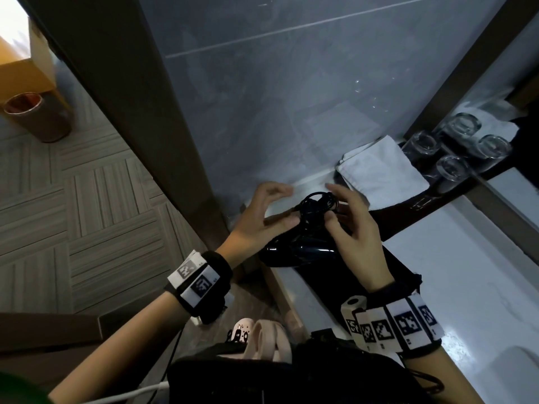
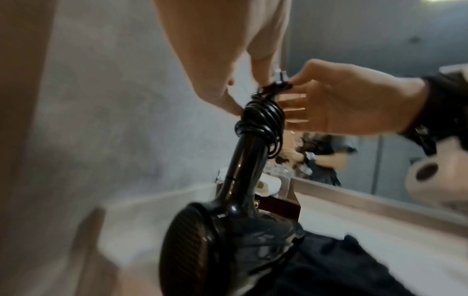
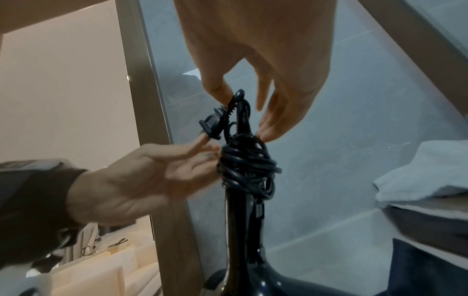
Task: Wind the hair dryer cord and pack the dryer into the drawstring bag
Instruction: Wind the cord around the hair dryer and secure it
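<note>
The black hair dryer stands head down on the black drawstring bag, its handle pointing up. Its cord is wound in several loops round the top of the handle, and the plug sticks out above the coil. My left hand reaches in from the left with straight fingers; a fingertip touches the plug. My right hand is on the other side, thumb and fingers pinching the cord end and the coil. The dryer's nozzle is hidden.
A folded white towel and several upturned glasses sit on a dark tray behind the dryer, by a mirror. The pale counter runs to the right. A grey wall stands behind, a brown door frame to the left, and a bin on the floor.
</note>
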The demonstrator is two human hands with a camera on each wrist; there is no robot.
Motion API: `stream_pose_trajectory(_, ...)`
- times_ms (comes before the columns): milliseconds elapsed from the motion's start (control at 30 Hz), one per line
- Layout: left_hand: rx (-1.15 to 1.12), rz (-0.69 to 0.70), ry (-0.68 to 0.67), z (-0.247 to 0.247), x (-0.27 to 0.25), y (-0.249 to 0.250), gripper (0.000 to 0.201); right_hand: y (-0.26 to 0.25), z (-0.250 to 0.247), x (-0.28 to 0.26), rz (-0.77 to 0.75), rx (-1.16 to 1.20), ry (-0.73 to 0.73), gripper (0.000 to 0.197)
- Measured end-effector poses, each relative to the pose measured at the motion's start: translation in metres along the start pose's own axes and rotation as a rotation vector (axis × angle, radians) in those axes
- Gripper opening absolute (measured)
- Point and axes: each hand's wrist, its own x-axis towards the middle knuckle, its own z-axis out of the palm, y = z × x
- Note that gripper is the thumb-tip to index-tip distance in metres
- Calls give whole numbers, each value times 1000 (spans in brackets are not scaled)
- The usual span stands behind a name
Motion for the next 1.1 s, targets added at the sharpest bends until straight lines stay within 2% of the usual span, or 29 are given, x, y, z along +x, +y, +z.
stream_pose_trajectory(67, -49, -112, -12, -5, -4, -12, 54, -4, -3, 2, -19, -58, -61, 40)
stream_pose_trajectory(133, 131, -209, -99, -5, -6, -25, 64, -8, -4, 3, -37, -96, -109, 41)
stream_pose_trajectory(200, 375, -236, -157, 3, -7, -37, 66, -15, -5, 6, -69, -157, -175, 43)
stream_pose_trajectory(300, 542, -234, -195, 20, -3, -46, 57, -25, -10, 11, -91, -275, -355, 51)
stream_pose_trajectory(367, 656, -248, -210, 30, 0, -46, 52, -30, -12, 15, -134, -460, -488, 59)
stream_pose_trajectory(433, 718, -263, -176, 34, 1, -45, 52, -31, -12, 21, -178, -684, -557, 67)
stream_pose_trajectory(567, 771, -232, -248, 36, 2, -36, 48, -39, -6, 32, -151, -1152, -563, 68)
stream_pose_trajectory(633, 787, -210, -296, 37, 2, -31, 42, -42, -3, 33, -155, -1286, -563, 70)
stream_pose_trajectory(733, 874, -165, -302, 40, 2, -19, 47, -46, -5, 32, -7, -1221, -580, 76)
stream_pose_trajectory(867, 1091, -31, -212, 35, 5, 2, 41, -60, -19, 31, 151, -1045, -544, 81)
stream_pose_trajectory(967, 1169, 58, -215, 29, 10, 17, 39, -68, -28, 32, 163, -1029, -533, 72)
stream_pose_trajectory(1100, 1288, 147, -250, 22, 13, 32, 39, -67, -29, 30, 102, -861, -452, 57)
